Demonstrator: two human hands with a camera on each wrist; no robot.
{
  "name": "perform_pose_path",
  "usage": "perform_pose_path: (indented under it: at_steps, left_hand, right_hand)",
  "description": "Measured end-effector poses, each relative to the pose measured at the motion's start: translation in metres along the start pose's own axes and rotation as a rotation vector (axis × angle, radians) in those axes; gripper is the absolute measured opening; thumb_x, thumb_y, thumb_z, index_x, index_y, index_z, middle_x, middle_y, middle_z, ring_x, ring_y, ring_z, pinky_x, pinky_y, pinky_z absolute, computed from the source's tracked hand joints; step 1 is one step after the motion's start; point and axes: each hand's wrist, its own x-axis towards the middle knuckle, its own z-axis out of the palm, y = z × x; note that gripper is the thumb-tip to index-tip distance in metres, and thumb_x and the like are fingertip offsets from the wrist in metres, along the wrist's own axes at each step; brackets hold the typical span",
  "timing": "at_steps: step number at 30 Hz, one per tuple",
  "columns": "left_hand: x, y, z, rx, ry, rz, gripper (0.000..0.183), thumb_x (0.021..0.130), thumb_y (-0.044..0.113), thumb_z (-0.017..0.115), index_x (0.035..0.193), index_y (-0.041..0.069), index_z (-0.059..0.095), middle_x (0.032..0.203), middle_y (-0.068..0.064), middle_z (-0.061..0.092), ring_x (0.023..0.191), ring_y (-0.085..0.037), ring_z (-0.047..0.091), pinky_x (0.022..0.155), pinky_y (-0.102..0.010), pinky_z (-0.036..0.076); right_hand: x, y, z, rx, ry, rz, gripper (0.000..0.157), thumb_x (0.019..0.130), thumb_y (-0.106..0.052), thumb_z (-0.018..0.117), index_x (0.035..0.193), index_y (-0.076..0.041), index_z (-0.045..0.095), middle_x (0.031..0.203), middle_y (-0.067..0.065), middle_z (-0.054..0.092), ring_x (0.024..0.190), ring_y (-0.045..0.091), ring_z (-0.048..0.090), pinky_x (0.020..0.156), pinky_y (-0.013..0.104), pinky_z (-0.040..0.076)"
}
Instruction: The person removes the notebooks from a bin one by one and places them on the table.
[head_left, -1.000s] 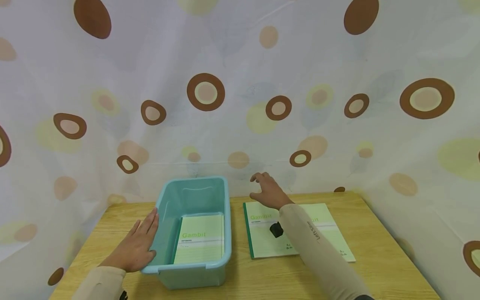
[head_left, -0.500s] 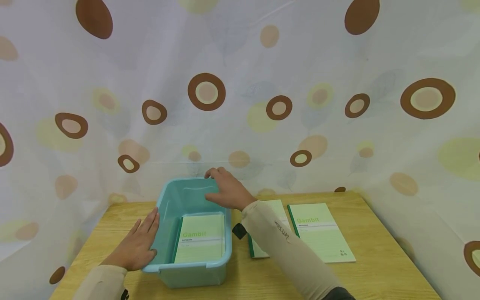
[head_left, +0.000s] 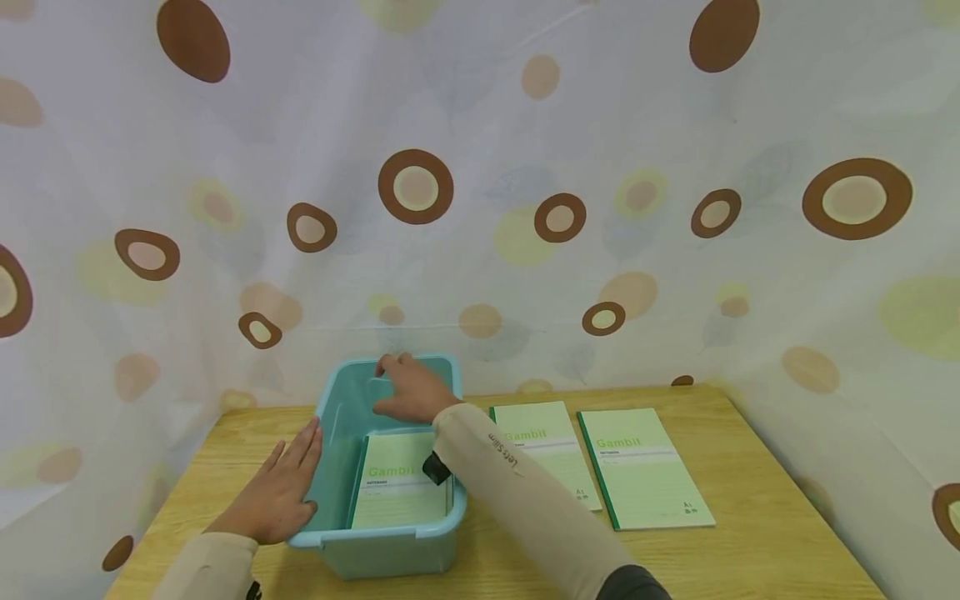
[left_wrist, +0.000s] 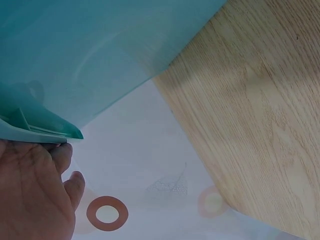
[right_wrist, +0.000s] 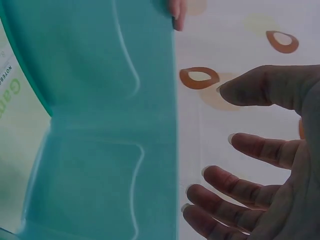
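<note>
A light blue plastic bin (head_left: 375, 536) stands on the table, with a pale green "Gambit" notebook (head_left: 397, 500) lying in it, green spine to the left. My left hand (head_left: 273, 496) rests along the bin's left rim, fingers straight; in the left wrist view the fingers (left_wrist: 62, 157) are right at the rim. Over the back of the bin is my right hand (head_left: 411, 393), thumb and fingers spread apart. The right wrist view shows nothing in that hand (right_wrist: 265, 170). Two more notebooks, a nearer one (head_left: 551, 450) and a farther one (head_left: 652, 475), lie right of the bin.
The wooden table (head_left: 757, 500) ends at a patterned curtain (head_left: 480, 250) hanging close behind the bin and at both sides. The right sleeve (head_left: 517, 500) crosses over the bin's right rim and partly covers the nearer notebook.
My right hand has moved left from over the two table notebooks to over the bin, uncovering those notebooks. The left hand stays at the rim.
</note>
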Motion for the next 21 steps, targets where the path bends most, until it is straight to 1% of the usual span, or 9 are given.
perform_pose_path:
  at_steps: [3,8,12,15,21]
  left_hand:
    - [0.0,0.0,0.0,0.006,-0.001,-0.001,0.079,0.078,0.009,0.058,0.144,-0.018,0.024,0.154,-0.031,0.017,0.141,-0.043,0.021,0.109,-0.064,0.018]
    - [0.0,-0.001,0.0,0.0,-0.001,0.0,0.079,0.078,0.009,0.058,0.144,-0.018,0.024,0.154,-0.03,0.016,0.141,-0.043,0.021,0.11,-0.063,0.017]
    - [0.0,-0.001,0.0,-0.005,-0.006,0.001,0.078,0.078,0.009,0.057,0.143,-0.018,0.024,0.154,-0.03,0.017,0.141,-0.043,0.021,0.11,-0.063,0.017]
    - [0.0,-0.001,0.001,-0.004,-0.008,0.004,0.078,0.078,0.009,0.057,0.144,-0.018,0.024,0.154,-0.03,0.016,0.141,-0.043,0.021,0.11,-0.063,0.017]
    - [0.001,-0.003,0.001,0.001,-0.003,0.014,0.078,0.078,0.008,0.057,0.143,-0.018,0.024,0.154,-0.03,0.017,0.141,-0.043,0.022,0.109,-0.063,0.018]
  right_hand:
    - [0.005,-0.003,0.006,-0.018,-0.018,0.028,0.047,0.088,-0.03,0.066,0.13,-0.018,0.051,0.128,0.006,0.051,0.094,0.017,0.055,0.076,0.032,0.049]
    - [0.012,-0.008,0.016,-0.055,-0.028,0.071,0.047,0.087,-0.033,0.067,0.13,-0.019,0.053,0.13,0.006,0.052,0.105,0.018,0.056,0.082,0.034,0.05]
    - [0.016,-0.01,0.024,-0.062,-0.035,0.095,0.046,0.087,-0.033,0.067,0.129,-0.018,0.054,0.125,0.005,0.054,0.1,0.018,0.056,0.078,0.032,0.05]
    - [0.017,-0.013,0.029,-0.07,-0.042,0.113,0.046,0.087,-0.033,0.066,0.128,-0.017,0.055,0.124,0.006,0.054,0.1,0.019,0.057,0.077,0.032,0.05]
    - [0.023,-0.018,0.04,-0.127,-0.078,0.174,0.05,0.086,-0.035,0.066,0.131,-0.018,0.054,0.134,0.006,0.052,0.114,0.023,0.056,0.084,0.033,0.05]
